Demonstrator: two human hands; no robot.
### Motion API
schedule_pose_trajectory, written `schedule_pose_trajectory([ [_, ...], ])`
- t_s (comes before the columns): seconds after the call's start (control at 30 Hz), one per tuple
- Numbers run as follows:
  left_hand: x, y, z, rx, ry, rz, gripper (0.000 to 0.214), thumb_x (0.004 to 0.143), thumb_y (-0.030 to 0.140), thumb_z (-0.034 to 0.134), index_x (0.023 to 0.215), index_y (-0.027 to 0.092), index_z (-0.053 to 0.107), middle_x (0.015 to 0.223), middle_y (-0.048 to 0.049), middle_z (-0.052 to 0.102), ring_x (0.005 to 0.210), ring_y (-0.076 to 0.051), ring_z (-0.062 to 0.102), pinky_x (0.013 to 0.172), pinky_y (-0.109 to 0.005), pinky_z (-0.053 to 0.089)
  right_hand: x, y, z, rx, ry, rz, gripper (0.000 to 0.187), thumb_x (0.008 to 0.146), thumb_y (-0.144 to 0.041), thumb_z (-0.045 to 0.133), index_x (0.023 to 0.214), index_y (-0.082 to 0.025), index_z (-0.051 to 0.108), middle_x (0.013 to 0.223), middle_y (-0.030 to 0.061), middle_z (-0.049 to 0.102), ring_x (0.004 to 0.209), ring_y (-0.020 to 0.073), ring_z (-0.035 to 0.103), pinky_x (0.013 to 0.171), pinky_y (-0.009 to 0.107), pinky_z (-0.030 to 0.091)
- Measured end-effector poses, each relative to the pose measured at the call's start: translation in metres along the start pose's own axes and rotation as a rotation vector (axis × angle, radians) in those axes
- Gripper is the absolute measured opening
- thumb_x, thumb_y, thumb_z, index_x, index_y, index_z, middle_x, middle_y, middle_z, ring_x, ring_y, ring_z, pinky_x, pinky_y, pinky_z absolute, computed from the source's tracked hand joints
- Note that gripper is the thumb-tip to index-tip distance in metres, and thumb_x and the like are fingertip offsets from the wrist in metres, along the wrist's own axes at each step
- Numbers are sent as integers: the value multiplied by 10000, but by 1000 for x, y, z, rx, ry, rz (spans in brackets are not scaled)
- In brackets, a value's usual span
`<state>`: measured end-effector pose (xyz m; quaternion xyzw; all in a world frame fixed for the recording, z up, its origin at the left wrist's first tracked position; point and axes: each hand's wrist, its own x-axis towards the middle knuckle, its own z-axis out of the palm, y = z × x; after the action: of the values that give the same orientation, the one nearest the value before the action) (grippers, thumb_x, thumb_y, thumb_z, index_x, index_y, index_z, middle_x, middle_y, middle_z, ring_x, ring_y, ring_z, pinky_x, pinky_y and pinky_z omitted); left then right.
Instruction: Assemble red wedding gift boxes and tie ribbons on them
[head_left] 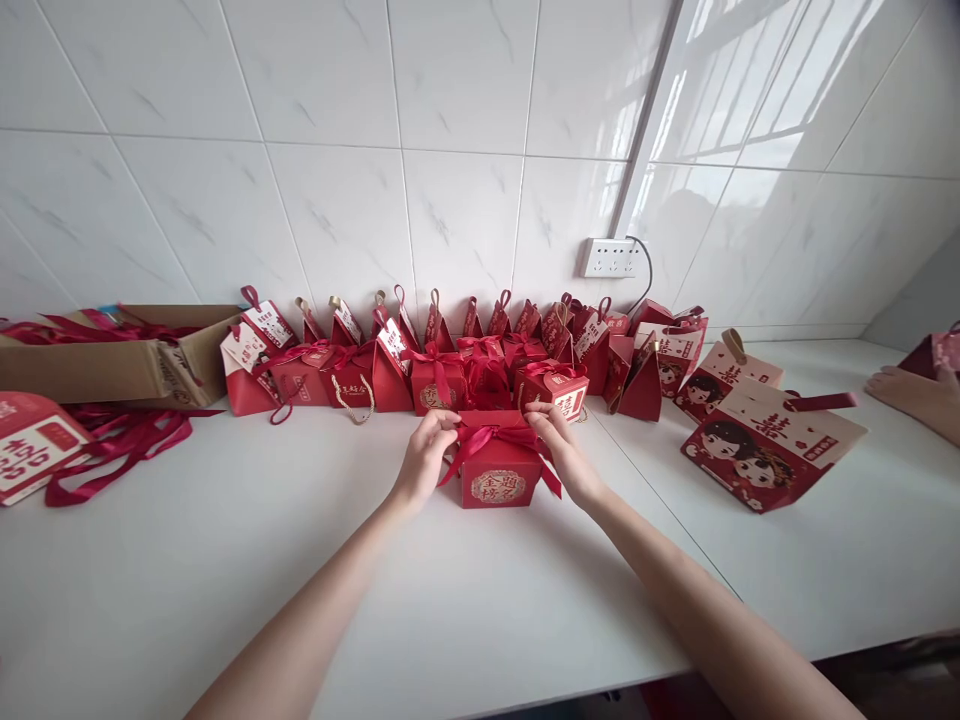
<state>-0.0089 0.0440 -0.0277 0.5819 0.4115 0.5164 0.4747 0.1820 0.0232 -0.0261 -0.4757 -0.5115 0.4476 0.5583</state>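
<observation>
A red gift box (498,488) with a gold emblem on its front stands upright on the white table in front of me. A red ribbon (493,436) is tied in a bow across its upper part, and its tails hang down both sides. My left hand (426,458) is closed at the box's upper left corner, with thumb and fingers pinched together there. At the upper right corner, my right hand (564,452) likewise pinches the top edge. Some fingertips of both hands are hidden behind the box.
Several red gift boxes (352,385) line the tiled wall. On the left stands a cardboard carton (82,365) with red ribbons (127,460) beside it. Boxes with cartoon faces (772,440) stand right. Another person's hand (911,392) holds a red box at far right.
</observation>
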Motion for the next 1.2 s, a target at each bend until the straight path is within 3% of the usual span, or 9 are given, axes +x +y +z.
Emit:
schedule_pose_trajectory([
  [0.1,0,4,-7,6,-114,52,254,662,290,544,876,161,586,745,5,549,664,-129,506,590,-233,390,-3,-2,-6,-97,-213,-81,669,705,-603,623,1236,-259,406,1307,102,461,1199,254,484,945,370,462],
  [0.2,1,8,-13,33,-229,71,198,656,282,556,794,148,604,691,-1,556,644,-131,499,597,-243,391,-5,-3,-12,-156,-445,-79,916,662,-505,725,1394,-286,219,1399,125,385,1215,275,484,985,428,445],
  [0.27,2,10,-16,78,-238,70,177,653,269,583,780,148,606,649,8,537,616,-126,489,589,-245,387,-4,-3,-15,-192,-507,-75,1018,638,-420,765,1430,-297,138,1431,136,333,1204,280,496,973,435,457],
  [0.53,4,21,-14,53,-211,182,184,686,327,651,668,149,608,749,-23,563,638,-119,501,582,-246,385,-1,2,-12,-273,-420,-208,1026,611,-354,791,1426,-212,183,1422,175,288,1312,325,369,1038,460,389],
  [0.63,3,26,-14,4,-218,128,217,691,350,673,694,147,600,713,-18,584,604,-105,502,545,-227,369,-2,5,-9,-314,-419,-264,999,626,-361,786,1421,-195,204,1410,174,323,1305,320,380,1060,465,363],
  [0.83,1,31,-16,-110,-211,-5,331,626,396,750,736,152,555,573,52,498,375,-24,327,379,-185,180,-4,6,-8,-348,-432,-313,962,640,-346,777,1416,-209,225,1427,155,345,1319,319,368,1073,481,348],
  [0.97,0,31,-16,-189,-218,-45,346,612,393,766,726,148,550,671,11,588,388,-25,399,367,-178,238,-6,6,-8,-368,-448,-317,926,662,-312,756,1415,-221,224,1442,151,339,1305,316,393,1063,487,359],
  [1.1,0,28,-18,-201,-260,-104,307,663,367,724,814,165,551,904,-44,656,360,-1,368,321,-172,158,-6,6,-8,-383,-453,-310,912,667,-311,752,1413,-227,233,1448,148,337,1289,321,412,1053,493,370],
  [1.2,2,25,-22,-225,-286,-89,267,625,290,692,817,157,564,907,-55,652,406,-27,437,342,-171,223,-6,6,-8,-382,-448,-300,915,663,-322,758,1411,-227,239,1434,148,356,1273,321,429,1046,494,377],
])
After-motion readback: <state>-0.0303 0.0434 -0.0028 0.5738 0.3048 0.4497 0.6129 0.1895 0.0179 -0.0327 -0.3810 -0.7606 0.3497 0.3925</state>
